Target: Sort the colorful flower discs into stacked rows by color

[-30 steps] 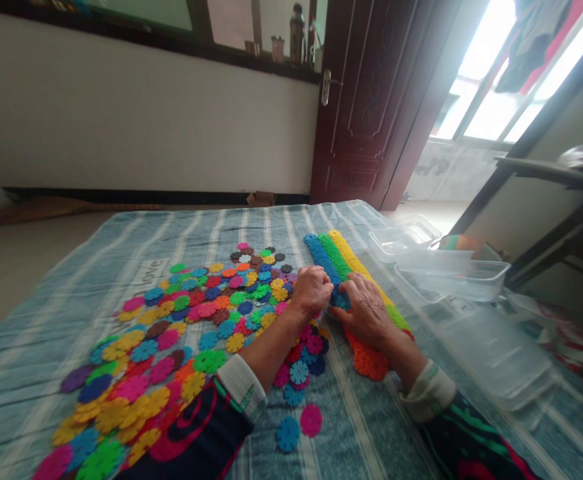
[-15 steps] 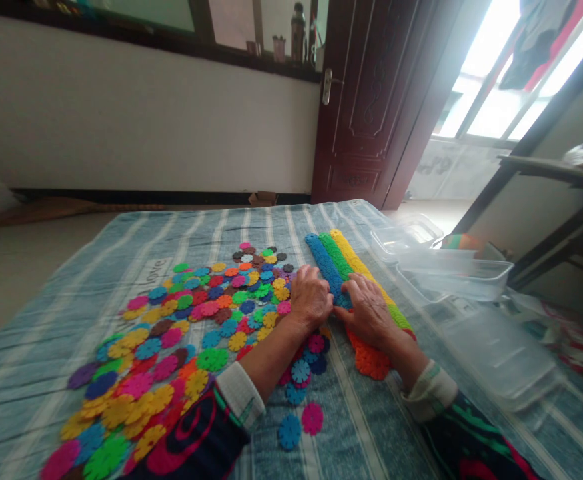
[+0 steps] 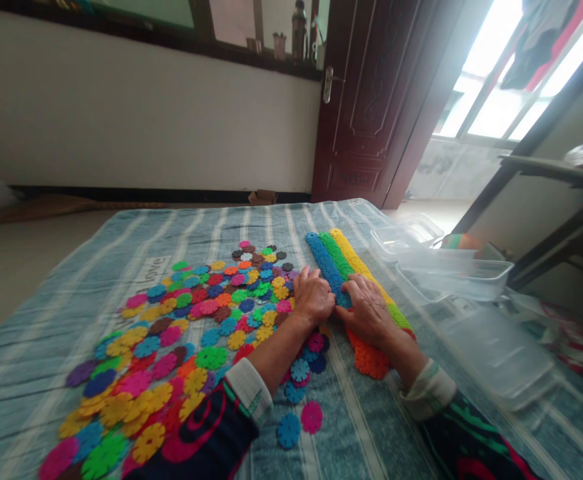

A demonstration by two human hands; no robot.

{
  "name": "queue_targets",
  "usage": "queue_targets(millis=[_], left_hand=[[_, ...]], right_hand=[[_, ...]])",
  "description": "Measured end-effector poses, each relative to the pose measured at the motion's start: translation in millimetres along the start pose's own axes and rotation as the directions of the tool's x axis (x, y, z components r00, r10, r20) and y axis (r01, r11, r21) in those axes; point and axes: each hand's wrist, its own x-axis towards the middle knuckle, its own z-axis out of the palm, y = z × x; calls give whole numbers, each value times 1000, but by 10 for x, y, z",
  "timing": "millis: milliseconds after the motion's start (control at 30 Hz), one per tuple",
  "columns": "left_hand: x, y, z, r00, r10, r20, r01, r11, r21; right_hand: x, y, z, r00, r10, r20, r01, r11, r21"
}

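Observation:
Three long rows of stacked plastic snowflake discs lie side by side on the striped cloth: a blue row [image 3: 324, 259], a green row [image 3: 340, 260] and a yellow row [image 3: 355, 259]. Orange discs [image 3: 371, 360] continue the near end. My right hand [image 3: 370, 310] lies across the rows, its fingers bent and pressed on them, thumb by the blue and orange discs. Close against the blue row's left side, my left hand [image 3: 314, 299] has curled fingers; what is in them is hidden. Loose snowflake discs [image 3: 136, 383] in many colours spread out to the left.
Clear plastic boxes [image 3: 454, 277] and a flat clear lid [image 3: 501, 360] lie at the right. The striped cloth [image 3: 211, 230] covers the surface under the discs. Beyond it are a dark red door [image 3: 356, 133] and a small cardboard box [image 3: 262, 197].
My left hand has shifted slightly right and down, closer to my right hand. My right hand and the rows stay in place.

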Motion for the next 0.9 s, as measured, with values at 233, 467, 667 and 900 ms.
queue_targets(millis=[233, 467, 667, 900], left_hand=[[-44, -4, 81, 999, -9, -34, 9, 1000, 1], [-211, 79, -25, 999, 6, -42, -4, 998, 58], [-556, -263, -511, 992, 112, -62, -98, 976, 197], [-1344, -1096, -996, 968, -215, -131, 250, 882, 398]], right_hand=[[-37, -9, -8, 999, -41, -10, 40, 998, -50], [-120, 128, 147, 989, -120, -81, 113, 990, -87], [-143, 191, 139, 986, -157, -50, 151, 982, -112], [-172, 33, 50, 966, -240, -100, 239, 971, -20]])
